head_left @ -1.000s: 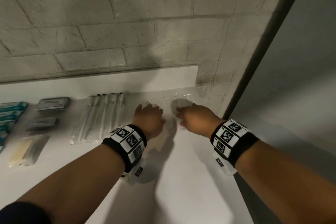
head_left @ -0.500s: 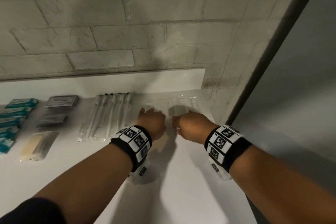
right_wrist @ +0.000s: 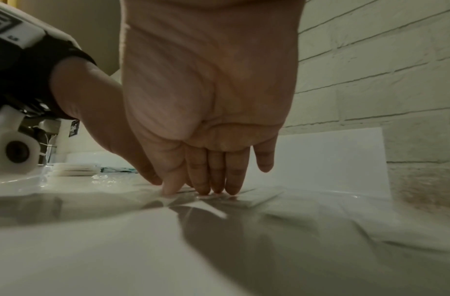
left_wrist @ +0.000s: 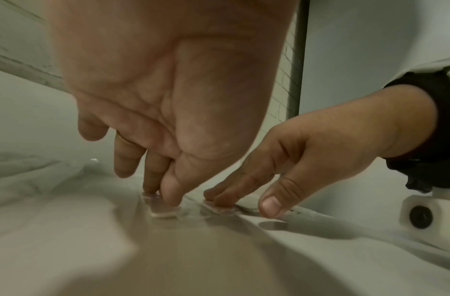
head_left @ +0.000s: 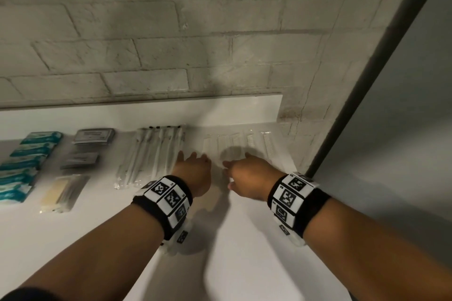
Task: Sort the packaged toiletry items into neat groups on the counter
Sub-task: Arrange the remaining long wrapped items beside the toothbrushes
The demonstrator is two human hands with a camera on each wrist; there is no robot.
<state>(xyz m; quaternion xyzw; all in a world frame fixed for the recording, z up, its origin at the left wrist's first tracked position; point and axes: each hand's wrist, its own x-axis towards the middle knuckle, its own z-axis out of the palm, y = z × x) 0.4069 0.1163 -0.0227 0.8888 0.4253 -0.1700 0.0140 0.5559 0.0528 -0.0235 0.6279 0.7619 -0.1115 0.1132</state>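
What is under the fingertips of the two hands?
Flat clear-plastic comb packets lie in a row on the white counter. Straight fingers of the left hand and right hand press on their near ends. The hands hide those ends from the head view.

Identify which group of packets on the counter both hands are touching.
The clear comb packets, the rightmost group by the wall corner: the left hand and right hand press fingertips on their near ends; the other groups lie untouched.
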